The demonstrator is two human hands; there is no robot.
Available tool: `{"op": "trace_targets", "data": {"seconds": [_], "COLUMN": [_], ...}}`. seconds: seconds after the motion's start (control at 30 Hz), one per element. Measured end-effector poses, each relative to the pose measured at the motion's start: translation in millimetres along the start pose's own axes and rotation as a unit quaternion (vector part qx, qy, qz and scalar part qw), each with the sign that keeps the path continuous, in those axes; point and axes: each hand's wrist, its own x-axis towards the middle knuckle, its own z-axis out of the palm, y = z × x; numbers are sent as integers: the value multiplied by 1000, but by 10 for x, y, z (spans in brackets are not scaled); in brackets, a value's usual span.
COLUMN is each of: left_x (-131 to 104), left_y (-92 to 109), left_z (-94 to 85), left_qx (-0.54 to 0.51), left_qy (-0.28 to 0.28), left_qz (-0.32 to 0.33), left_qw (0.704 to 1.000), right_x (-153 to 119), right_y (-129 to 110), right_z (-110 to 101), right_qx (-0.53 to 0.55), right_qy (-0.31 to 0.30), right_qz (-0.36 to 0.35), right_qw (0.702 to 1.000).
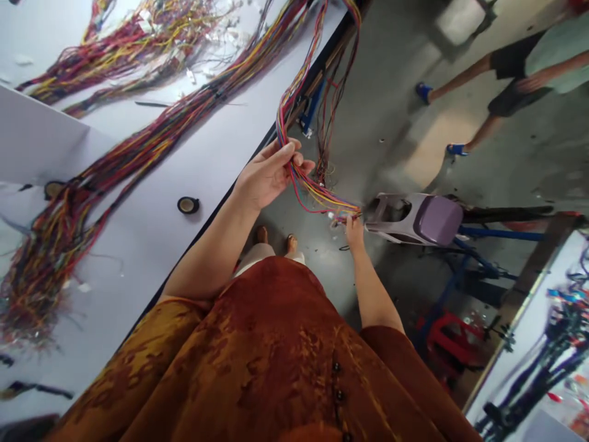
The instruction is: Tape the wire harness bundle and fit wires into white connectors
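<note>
My left hand (271,172) is closed around a bundle of coloured wires (317,191) just past the table's edge. From there the strands run up over the edge on one side and down to the right on the other. My right hand (354,230) holds the lower end of the same bundle, where small pale connectors show; its fingertips are small and partly hidden. A long, thick wire harness (170,126) lies diagonally across the white table (156,245), tied with dark tape near its middle.
Black tape rolls (188,205) and more wire bundles (124,58) lie on the table. A purple-topped stool (438,220) stands right of my right hand. Another person's legs (464,73) show at upper right. A second table (543,319) holds black cables; a red stool (455,337) is beside it.
</note>
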Motion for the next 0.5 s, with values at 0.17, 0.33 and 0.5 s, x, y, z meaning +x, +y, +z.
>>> {"op": "trace_targets", "data": {"seconds": [0.17,0.33,0.5], "left_x": [-304,-688,-1755], "left_y": [-55,-255,-212], "left_z": [8,-246,-872], "left_qx": [79,403,573], "left_qy": [-79,-72,66], "left_qz": [104,133,-9], "left_qw": [988,903,817], "right_x": [-23,-628,-1319], "right_y": [-655,-1594,-2247], "right_z": [-156,-22,525], "right_qx": [99,293,375], "right_qy": [-20,-234,-514], "right_qz": [-123,-216,-160], "right_qw": [987,901,754]}}
